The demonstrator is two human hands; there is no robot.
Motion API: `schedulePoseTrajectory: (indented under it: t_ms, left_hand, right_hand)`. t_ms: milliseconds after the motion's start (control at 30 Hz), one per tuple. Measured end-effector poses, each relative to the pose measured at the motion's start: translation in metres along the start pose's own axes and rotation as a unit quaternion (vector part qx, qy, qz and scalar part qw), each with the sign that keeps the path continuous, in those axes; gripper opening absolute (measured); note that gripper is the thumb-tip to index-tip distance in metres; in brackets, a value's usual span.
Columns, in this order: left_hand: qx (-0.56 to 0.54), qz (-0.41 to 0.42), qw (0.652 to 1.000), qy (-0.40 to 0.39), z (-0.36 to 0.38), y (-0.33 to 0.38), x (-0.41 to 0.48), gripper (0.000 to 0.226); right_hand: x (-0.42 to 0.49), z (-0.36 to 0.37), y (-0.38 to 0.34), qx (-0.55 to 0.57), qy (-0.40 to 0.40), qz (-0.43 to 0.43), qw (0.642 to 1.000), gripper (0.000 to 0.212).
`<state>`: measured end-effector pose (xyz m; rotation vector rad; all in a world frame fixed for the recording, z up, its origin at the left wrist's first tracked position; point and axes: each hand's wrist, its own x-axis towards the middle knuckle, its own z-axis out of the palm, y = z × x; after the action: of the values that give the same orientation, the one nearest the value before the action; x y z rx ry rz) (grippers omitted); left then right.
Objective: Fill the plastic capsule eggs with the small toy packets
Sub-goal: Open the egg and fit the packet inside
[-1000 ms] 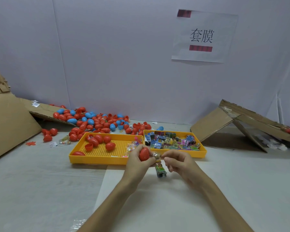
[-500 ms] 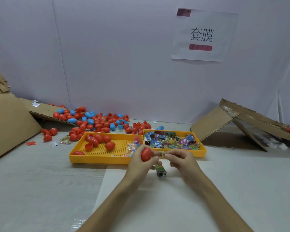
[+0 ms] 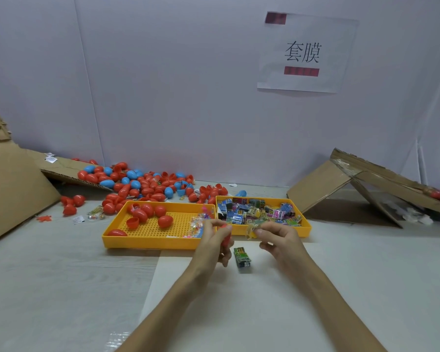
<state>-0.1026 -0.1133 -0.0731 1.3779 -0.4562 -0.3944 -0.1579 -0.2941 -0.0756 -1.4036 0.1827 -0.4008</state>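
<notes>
We hold the red capsule egg (image 3: 225, 237) in our left hand (image 3: 211, 246), fingers curled round it so that only a strip of red shows; its long axis looks roughly upright, and we cannot tell whether its mouth is open. Just to the right of the egg, close but not touching, our right hand (image 3: 281, 243) pinches a small clear packet (image 3: 250, 228) between thumb and forefinger, the packet's loose end pointing left toward the egg. So the right hand is the one placed to feed it in, we judge, with a short sideways move while the left turns the opening to meet it. Just below the egg a green packet (image 3: 242, 257) lies flat on the table, its length running away from us. Behind the egg to the right sits the yellow tray of packets (image 3: 305, 229); behind it to the left, the yellow tray of eggs (image 3: 148, 243). Farther back on the left lies a loose heap of red and blue eggs (image 3: 142, 184).
</notes>
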Motion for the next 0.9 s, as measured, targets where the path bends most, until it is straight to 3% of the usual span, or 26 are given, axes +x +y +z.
schedulePoseTrajectory:
  t_ms: [100,300,733,900]
  left_hand:
    - [0.047,0.013,0.999,-0.024,0.0022,-0.0025,-0.0011,0.01]
    - [0.186,0.134,0.973,-0.005,0.0018,-0.0038,-0.0032,0.013]
    - [0.206,0.123,0.97,0.03,0.0006,-0.0027,-0.0021,0.019]
    - [0.246,0.143,0.958,0.047,0.0016,-0.005,-0.0025,0.017]
  right_hand:
    - [-0.0007,0.0008,0.0008,-0.005,-0.039,0.0,0.999,0.008]
    - [-0.0039,0.002,0.0011,-0.005,-0.118,0.008,0.993,0.01]
    - [-0.005,0.0038,-0.0052,0.063,-0.118,0.029,0.991,0.001]
    - [-0.0055,0.0066,-0.0052,0.073,-0.123,0.034,0.989,0.011]
